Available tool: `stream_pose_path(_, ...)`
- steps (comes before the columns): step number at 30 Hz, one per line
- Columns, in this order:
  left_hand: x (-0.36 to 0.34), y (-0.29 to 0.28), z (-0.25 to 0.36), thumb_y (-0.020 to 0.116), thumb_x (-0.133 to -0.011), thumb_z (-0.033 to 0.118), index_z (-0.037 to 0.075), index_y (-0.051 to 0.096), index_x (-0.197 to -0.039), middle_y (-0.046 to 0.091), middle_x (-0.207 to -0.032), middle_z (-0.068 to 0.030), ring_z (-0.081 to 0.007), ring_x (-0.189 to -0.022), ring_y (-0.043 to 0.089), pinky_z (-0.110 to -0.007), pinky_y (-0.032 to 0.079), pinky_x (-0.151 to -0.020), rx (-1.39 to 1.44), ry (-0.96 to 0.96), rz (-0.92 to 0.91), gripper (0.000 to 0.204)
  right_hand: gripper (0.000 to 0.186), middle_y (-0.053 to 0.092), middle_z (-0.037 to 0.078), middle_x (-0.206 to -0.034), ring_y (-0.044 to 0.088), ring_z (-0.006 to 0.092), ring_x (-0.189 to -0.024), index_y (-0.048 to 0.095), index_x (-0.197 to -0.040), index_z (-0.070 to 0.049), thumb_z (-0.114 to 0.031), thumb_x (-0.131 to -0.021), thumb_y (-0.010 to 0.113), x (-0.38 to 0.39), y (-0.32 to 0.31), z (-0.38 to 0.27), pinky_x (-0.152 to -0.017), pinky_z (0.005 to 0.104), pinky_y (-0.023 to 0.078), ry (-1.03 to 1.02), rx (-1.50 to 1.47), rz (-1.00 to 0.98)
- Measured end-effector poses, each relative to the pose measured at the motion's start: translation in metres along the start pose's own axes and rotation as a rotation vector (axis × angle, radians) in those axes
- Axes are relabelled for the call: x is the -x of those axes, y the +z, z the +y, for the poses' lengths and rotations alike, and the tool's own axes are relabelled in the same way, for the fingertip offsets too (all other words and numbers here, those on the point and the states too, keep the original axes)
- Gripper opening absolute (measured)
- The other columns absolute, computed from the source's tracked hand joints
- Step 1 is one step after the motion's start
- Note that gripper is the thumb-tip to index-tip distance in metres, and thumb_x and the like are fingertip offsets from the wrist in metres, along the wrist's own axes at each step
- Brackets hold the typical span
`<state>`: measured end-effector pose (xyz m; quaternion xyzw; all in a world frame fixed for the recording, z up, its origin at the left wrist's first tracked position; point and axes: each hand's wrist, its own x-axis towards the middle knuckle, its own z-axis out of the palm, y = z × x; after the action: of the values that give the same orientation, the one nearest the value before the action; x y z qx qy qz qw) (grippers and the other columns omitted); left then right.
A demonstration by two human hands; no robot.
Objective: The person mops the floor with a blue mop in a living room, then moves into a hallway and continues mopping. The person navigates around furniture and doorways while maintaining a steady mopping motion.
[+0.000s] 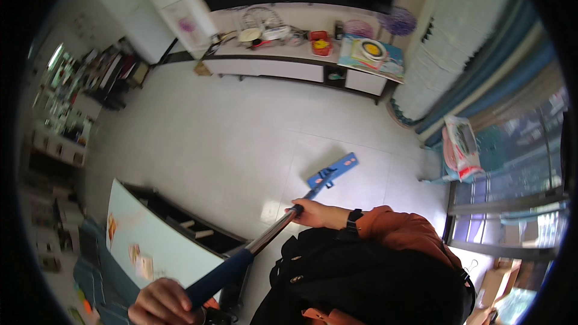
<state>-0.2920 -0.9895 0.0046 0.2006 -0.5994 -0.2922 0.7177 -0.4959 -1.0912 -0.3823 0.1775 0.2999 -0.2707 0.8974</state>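
L fingers (161, 302) & R fingers (303, 219) gripped blue-sleeved metal mop pole (272, 230); flat blue rect. head (342, 166) might've skidded w/ uneven pressure.

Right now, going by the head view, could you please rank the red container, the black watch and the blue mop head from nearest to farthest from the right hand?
1. Black watch: just to the right of the right hand.
2. Blue mop head: on the floor, ahead and slightly right.
3. Red container: on the low cabinet, well ahead.
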Motion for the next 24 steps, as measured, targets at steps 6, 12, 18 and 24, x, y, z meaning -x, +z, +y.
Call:
stream_pose_path(6, 0.018, 0.000, -0.139, 0.057, -0.080, 0.014, 0.006, 0.046, -0.100, 0.043, -0.057, -0.0019, -0.0166, -0.049, 0.044, -0.034, 0.040, -0.050, 0.256, -0.525, -0.047, 0.024, 0.023, 0.057, 0.017, -0.104, 0.057, 0.0279, -0.097, 0.049, -0.099, 0.003, -0.018, -0.089, 0.054, 0.046, -0.110, -0.081, -0.092, 0.0397, 0.047, -0.399, -0.259, 0.256)
stream_pose_path(12, 0.022, 0.009, -0.267, 0.061, -0.077, 0.001, 0.004, 0.055, -0.097, 0.051, -0.067, -0.0025, -0.0174, -0.064, 0.051, -0.042, 0.042, -0.084, 0.382, -0.827, -0.165, 0.020, 0.021, 0.058, 0.015, -0.091, 0.060, 0.0255, -0.086, 0.049, -0.096, 0.005, -0.015, -0.089, 0.053, 0.019, -0.187, -0.165, -0.081, 0.0350, 0.052, -0.576, -0.875, -0.035)
stream_pose_path(18, -0.071, -0.016, -0.329, 0.061, -0.079, 0.006, 0.005, 0.049, -0.086, 0.048, -0.064, -0.0044, -0.0169, -0.060, 0.048, -0.040, 0.042, -0.078, 0.221, -0.805, 0.119, 0.014, 0.015, 0.053, 0.007, -0.076, 0.053, 0.0192, -0.067, 0.050, -0.080, -0.004, -0.017, -0.086, 0.049, -0.092, -0.144, -0.247, -0.066, 0.0311, 0.048, -0.616, -0.286, 0.253)
stream_pose_path(24, -0.149, -0.053, -0.292, 0.059, -0.080, 0.008, 0.007, 0.044, -0.090, 0.048, -0.062, -0.0044, -0.0144, -0.051, 0.047, -0.033, 0.046, -0.062, -0.219, -0.561, 0.507, 0.019, 0.014, 0.044, 0.009, -0.075, 0.048, 0.0213, -0.067, 0.038, -0.091, -0.005, -0.012, -0.089, 0.050, -0.197, 0.060, -0.249, -0.062, 0.0358, 0.049, -0.377, -0.493, 0.329)
